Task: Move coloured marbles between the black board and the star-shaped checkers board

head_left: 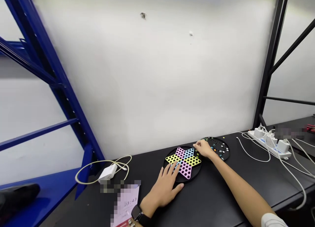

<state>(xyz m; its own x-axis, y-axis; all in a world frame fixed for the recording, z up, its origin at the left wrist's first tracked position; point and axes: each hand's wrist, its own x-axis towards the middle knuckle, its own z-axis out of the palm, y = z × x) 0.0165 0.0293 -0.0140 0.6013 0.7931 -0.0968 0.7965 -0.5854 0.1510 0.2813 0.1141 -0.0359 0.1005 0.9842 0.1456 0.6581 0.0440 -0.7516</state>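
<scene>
A star-shaped Chinese checkers board (186,170), pink, blue and yellow with many holes, lies in a round black tray (199,170). Spread fingers of my left hand (162,188) rest over the board's near left part, with the thumb on the tray's near edge. My right hand (203,149) is closed in a pinch between this tray and a second round black tray (229,148). Whatever its fingertips hold is hidden. Glass marbles (220,152) of several colours lie scattered in the second tray, partly covered by that hand.
A white power strip (269,145) with plugs and cables sits at the right. On the left lie a white adapter (108,172) with a looped cable and a phone-like screen (126,204). A white wall (157,89) closes off the back; blue shelving (61,79) stands left.
</scene>
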